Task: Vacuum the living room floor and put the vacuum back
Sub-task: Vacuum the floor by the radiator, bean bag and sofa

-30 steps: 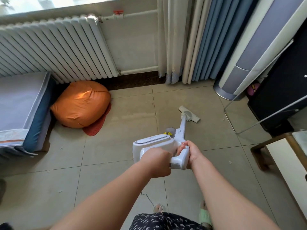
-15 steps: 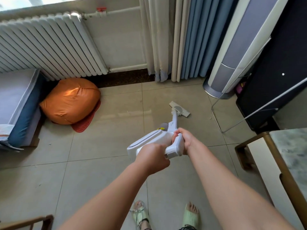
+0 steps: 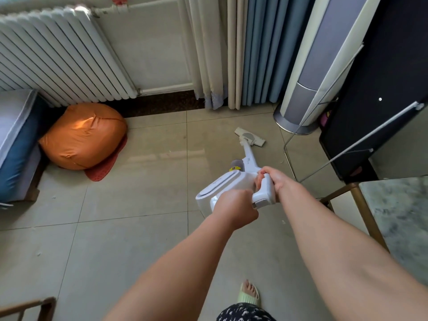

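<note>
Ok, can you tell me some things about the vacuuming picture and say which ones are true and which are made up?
1. Both hands hold the vacuum. True: left hand and right hand both grip it.
2. The vacuum's head is on the floor. True.
3. The orange cushion lies on the sofa. False: it sits on the floor beside the radiator.
4. The curtains are red. False: they are blue and cream.

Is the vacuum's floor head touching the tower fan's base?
Apart. The head view shows bare tile between the floor head and the tower fan's base.
</note>
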{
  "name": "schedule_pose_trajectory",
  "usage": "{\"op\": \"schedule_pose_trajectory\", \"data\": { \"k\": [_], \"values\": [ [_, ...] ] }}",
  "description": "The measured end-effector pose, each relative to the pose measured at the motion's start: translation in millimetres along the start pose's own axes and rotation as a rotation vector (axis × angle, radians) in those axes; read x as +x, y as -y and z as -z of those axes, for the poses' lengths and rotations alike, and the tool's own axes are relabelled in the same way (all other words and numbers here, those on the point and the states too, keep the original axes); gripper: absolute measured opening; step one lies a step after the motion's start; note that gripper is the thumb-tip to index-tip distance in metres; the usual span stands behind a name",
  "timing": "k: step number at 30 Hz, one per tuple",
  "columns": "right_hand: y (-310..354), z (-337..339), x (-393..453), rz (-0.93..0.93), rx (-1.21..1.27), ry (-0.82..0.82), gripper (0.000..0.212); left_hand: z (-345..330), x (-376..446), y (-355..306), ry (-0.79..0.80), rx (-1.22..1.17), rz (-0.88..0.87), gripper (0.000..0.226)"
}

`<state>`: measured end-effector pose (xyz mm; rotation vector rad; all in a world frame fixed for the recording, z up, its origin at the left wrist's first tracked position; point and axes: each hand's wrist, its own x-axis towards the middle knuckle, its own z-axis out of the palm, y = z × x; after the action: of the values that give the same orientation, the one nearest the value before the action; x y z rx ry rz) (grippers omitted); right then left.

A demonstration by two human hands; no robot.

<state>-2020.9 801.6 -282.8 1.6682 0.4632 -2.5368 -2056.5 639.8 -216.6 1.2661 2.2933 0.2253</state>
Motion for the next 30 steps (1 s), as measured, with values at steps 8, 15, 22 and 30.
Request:
{"op": "schedule_pose_trajectory", "data": {
  "k": [8,15,22,30],
  "values": [
    [-40.4,36.8,-14.2,-0.042,0.125,0.039,0.013,-15.9,-41.6,-13.5,0.052,0.027,-0.052,0.019],
    [-81.4,74.0,-39.1,-0.042,0.160,0.021,0.012,-36.6,-87.5,-29.4,0.080,0.014,-0.127,0.017],
    [-103.0,99.6,-60.8,-0.039,0.201,0.029,0.010,-47.2,-116.5,-46.9,0.082,0.030,-0.185,0.015],
    [-174.9,89.0,-70.3,-0.047,0.306,0.101,0.022,-46.4,-170.0,-14.9,0.123,0.135,-0.212,0.018]
  ]
}}
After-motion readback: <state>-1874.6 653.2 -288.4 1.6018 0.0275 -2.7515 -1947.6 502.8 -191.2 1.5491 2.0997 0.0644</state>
